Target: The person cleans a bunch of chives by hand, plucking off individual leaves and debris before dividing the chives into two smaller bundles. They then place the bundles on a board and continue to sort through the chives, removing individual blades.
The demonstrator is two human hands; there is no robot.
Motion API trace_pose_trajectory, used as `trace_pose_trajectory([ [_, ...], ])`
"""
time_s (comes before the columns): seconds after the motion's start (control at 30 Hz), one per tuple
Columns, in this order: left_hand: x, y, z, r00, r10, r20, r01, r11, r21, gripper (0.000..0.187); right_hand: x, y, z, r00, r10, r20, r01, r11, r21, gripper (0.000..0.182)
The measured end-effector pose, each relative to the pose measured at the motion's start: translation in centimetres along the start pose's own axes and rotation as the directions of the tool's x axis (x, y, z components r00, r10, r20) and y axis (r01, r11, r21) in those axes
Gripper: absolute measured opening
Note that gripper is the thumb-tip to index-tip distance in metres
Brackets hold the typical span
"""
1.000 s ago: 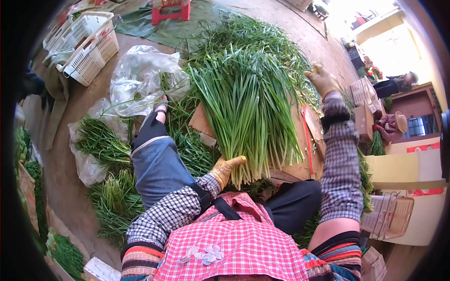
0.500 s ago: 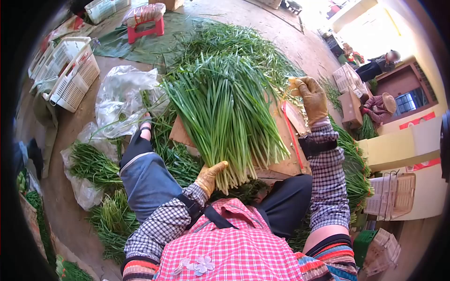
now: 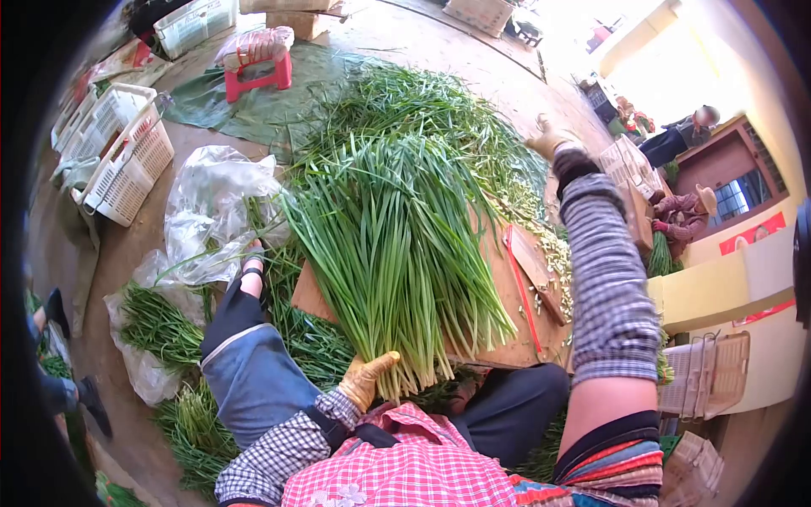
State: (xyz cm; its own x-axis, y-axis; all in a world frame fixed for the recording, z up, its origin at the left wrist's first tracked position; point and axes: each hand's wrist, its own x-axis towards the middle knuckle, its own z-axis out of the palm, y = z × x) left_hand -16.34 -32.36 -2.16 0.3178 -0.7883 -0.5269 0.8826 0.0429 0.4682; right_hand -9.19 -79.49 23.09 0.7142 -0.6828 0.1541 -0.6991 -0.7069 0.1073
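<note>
A large sheaf of garlic chives (image 3: 397,262) lies fanned over a wooden board (image 3: 498,334) in front of me, pale cut ends toward my lap. My left hand (image 3: 369,378), in a yellowish glove, is closed at the near left corner of the sheaf, its thumb over the stem ends. Stretched out far to the front right, my gloved right hand (image 3: 553,139) has its fingers apart, slightly blurred, with nothing visible in it. A red strip (image 3: 525,291) and a flat brown piece (image 3: 536,275) lie on the board's right side.
Loose chives (image 3: 414,97) heap beyond the board on a green sheet (image 3: 211,106). Pale trimmings (image 3: 555,262) litter its right edge. Clear plastic (image 3: 211,198), a white crate (image 3: 135,173) and a red stool (image 3: 258,78) stand left. Other people (image 3: 680,215) work at far right.
My right hand has moved from beside the board outward and forward, and its pinched fingers have opened. The left hand stays at the stem ends. The view has shifted slightly.
</note>
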Motion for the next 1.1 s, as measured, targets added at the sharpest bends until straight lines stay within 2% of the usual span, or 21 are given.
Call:
trace_pose_trajectory([
  [0.03,-0.4,0.4,0.5,1.0,0.005,-0.017,-0.005,1.0,0.009,0.058,0.4,0.3,2.0,0.991,0.105,0.082,-0.09,0.982,-0.165,0.077],
  [0.07,-0.3,0.1,0.3,0.999,0.016,-0.044,-0.015,1.0,0.026,0.056,0.5,0.4,3.9,0.97,0.228,0.083,-0.238,0.961,0.141,0.062],
  [0.13,0.0,0.0,0.2,1.0,0.012,-0.02,-0.012,1.0,0.015,0.057,0.1,1.1,6.4,0.986,0.16,0.051,-0.167,0.957,0.239,0.048],
  [0.17,0.1,0.0,0.2,1.0,0.012,0.005,-0.012,1.0,0.02,0.057,-0.2,1.2,7.4,0.97,0.239,-0.034,-0.232,0.962,0.143,0.045],
  [0.27,-0.1,0.2,0.4,0.999,-0.009,0.042,0.008,1.0,0.021,0.056,-2.1,1.1,8.5,0.973,0.188,0.133,-0.212,0.957,0.2,0.043],
  [0.3,-0.4,0.2,0.4,0.999,-0.015,0.031,0.015,1.0,0.026,0.056,-3.8,0.4,8.6,0.957,0.185,0.224,-0.252,0.913,0.321,0.041],
  [0.33,-0.3,0.4,0.4,1.0,-0.011,0.027,0.01,1.0,0.03,0.056,-4.7,0.4,10.3,0.997,0.037,-0.064,-0.019,0.964,0.266,0.04],
  [0.37,-0.3,0.5,0.5,1.0,-0.014,0.026,0.013,0.999,0.031,0.056,-6.5,-0.1,12.0,0.935,-0.135,-0.329,0.192,0.97,0.147,0.039],
  [0.47,-0.2,0.1,0.4,1.0,-0.028,-0.002,0.028,0.999,-0.016,0.052,-9.8,-0.3,10.4,0.992,-0.09,-0.084,0.105,0.976,0.192,0.052],
  [0.5,-0.4,0.5,0.8,1.0,0.001,0.004,-0.001,1.0,0.008,0.051,-10.4,-1.9,6.2,0.971,0.06,0.232,-0.108,0.974,0.198,0.059],
  [0.6,0.3,-0.1,0.0,1.0,-0.008,0.021,0.007,1.0,0.007,0.051,-10.0,1.1,5.8,0.964,0.029,0.264,-0.087,0.974,0.211,0.079],
  [0.63,0.3,-0.2,0.1,0.999,0.029,0.026,-0.03,0.999,0.023,0.051,-10.0,2.8,8.5,0.988,-0.148,-0.047,0.153,0.978,0.145,0.077],
  [0.67,0.3,0.0,0.1,0.999,0.021,0.036,-0.022,0.999,0.026,0.049,-10.8,2.1,9.0,0.884,-0.332,-0.328,0.357,0.934,0.016,0.075],
  [0.73,0.8,-1.0,-0.8,1.0,0.01,-0.019,-0.009,0.999,0.034,0.046,-12.3,0.1,8.2,0.922,-0.188,-0.338,0.245,0.96,0.133,0.072],
  [0.8,0.7,-0.9,-0.4,0.998,0.047,-0.035,-0.047,0.999,0.004,0.044,-17.4,-4.1,3.3,0.998,-0.059,0.025,0.036,0.844,0.536,0.065],
  [0.83,0.4,-0.6,0.1,0.998,0.052,-0.025,-0.052,0.999,-0.001,0.044,-19.7,-4.7,3.6,0.972,-0.09,0.218,-0.108,0.653,0.749,0.057],
  [0.87,0.2,-0.4,0.3,0.998,0.055,-0.015,-0.055,0.998,-0.006,0.044,-22.1,-5.3,4.3,0.907,-0.174,0.383,-0.286,0.412,0.865,0.051],
  [0.93,0.1,-0.5,0.3,0.997,0.073,-0.037,-0.072,0.997,0.004,0.045,-27.0,-6.9,5.7,0.796,-0.168,0.581,-0.372,0.622,0.689,0.041],
  [1.0,-0.3,-0.2,1.0,0.995,0.082,-0.052,-0.082,0.997,-0.006,0.047,-31.2,-9.3,6.0,0.892,-0.222,0.395,0.017,0.887,0.461,0.053],
  [1.07,-0.3,-0.4,0.8,0.994,0.108,-0.034,-0.106,0.993,0.056,0.055,-33.7,-10.7,9.4,0.935,-0.187,0.301,0.067,0.928,0.368,0.063],
  [1.1,-0.3,-0.5,0.5,0.992,0.123,-0.026,-0.12,0.989,0.086,0.06,-34.4,-11.6,10.9,0.93,-0.269,0.251,0.148,0.898,0.415,0.069],
])
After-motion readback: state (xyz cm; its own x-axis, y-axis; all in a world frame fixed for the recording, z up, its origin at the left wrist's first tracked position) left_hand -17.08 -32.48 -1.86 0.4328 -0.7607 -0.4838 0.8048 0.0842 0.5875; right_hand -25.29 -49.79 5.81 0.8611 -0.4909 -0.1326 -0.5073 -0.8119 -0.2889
